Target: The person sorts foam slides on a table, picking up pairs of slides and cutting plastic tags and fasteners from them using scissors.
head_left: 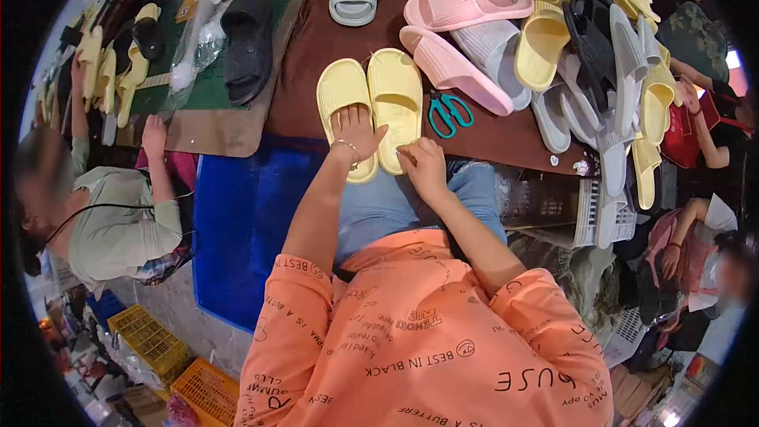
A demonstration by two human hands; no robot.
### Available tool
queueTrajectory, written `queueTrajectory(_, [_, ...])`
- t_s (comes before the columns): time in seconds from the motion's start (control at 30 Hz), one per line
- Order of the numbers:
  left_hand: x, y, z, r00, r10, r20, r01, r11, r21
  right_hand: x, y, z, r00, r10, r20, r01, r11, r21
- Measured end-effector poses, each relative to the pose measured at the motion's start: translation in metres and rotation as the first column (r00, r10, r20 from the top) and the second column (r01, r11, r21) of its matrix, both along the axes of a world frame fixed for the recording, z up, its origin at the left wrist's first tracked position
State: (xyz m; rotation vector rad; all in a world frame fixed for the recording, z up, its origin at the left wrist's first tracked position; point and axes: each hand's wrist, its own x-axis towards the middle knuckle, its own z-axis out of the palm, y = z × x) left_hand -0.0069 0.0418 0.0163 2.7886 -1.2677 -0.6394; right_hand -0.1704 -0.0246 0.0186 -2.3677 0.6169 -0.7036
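Observation:
Two yellow slippers lie side by side at the near edge of the brown table. My left hand rests on the left yellow slipper, its fingertips reaching under the strap and its thumb held apart toward the right one. At the heel of the right yellow slipper, my right hand has its fingers pinched together; anything between them is too small to make out. Teal-handled scissors lie just right of the pair, below a pink slipper.
Pink, grey, black and yellow slippers are heaped at the right of the brown table. A black slipper lies on the green board at the left. Co-workers sit at both sides. A blue panel stands left of my legs.

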Motion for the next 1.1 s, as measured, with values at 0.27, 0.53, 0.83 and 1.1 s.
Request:
queueTrajectory(0.27, [-0.001, 0.0, 0.007, 0.998, 0.013, -0.056, -0.01, 0.999, 0.05, 0.005, -0.001, -0.006, 0.996, -0.037, 0.08, 0.053, 0.976, -0.212])
queueTrajectory(0.53, [-0.001, 0.0, 0.002, 1.0, 0.001, -0.008, -0.001, 1.0, 0.019, 0.003, 0.001, -0.005, 0.996, -0.061, 0.059, 0.068, 0.99, -0.12])
queueTrajectory(0.83, [0.001, 0.001, -0.005, 0.999, -0.02, 0.032, 0.02, 1.0, 0.01, 0.012, -0.016, 0.007, 0.985, 0.059, -0.161, -0.07, 0.996, -0.063])
queueTrajectory(1.1, [0.001, 0.001, -0.003, 0.999, -0.013, 0.035, 0.013, 1.0, 0.001, 0.007, -0.019, 0.004, 0.991, 0.127, -0.045, -0.129, 0.991, -0.045])
